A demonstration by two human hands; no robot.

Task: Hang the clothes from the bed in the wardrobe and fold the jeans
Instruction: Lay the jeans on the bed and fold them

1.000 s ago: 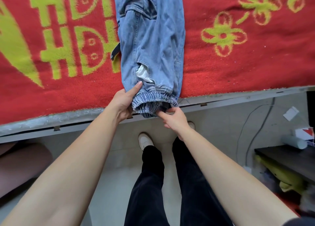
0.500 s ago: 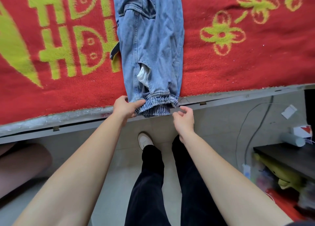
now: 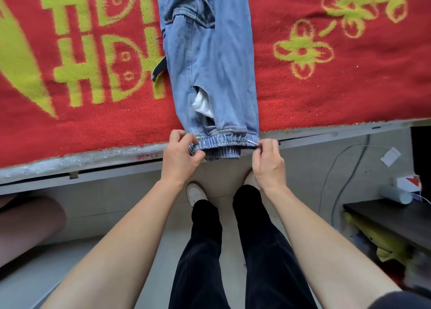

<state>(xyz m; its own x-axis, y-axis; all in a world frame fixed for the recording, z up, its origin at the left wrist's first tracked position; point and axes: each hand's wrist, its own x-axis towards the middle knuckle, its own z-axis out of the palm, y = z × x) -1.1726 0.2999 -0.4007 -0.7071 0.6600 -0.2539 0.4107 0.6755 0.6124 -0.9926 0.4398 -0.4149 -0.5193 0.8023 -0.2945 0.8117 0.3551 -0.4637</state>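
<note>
From where I stood, the left hand [image 3: 180, 156] had its grip pinched on the left corner of the elastic cuffs [image 3: 221, 145], which hung just over the near edge of the bed [image 3: 93, 159]. The jeans [image 3: 212, 59] ran off toward the far side along the red blanket [image 3: 326, 94], one leg on the other. The right hand [image 3: 268, 162] held a like pinching grip on the right corner. I reckoned the fold wanted both corners lifted level and carried far together, with the cuffs taut so that neither leg slid askew.
</note>
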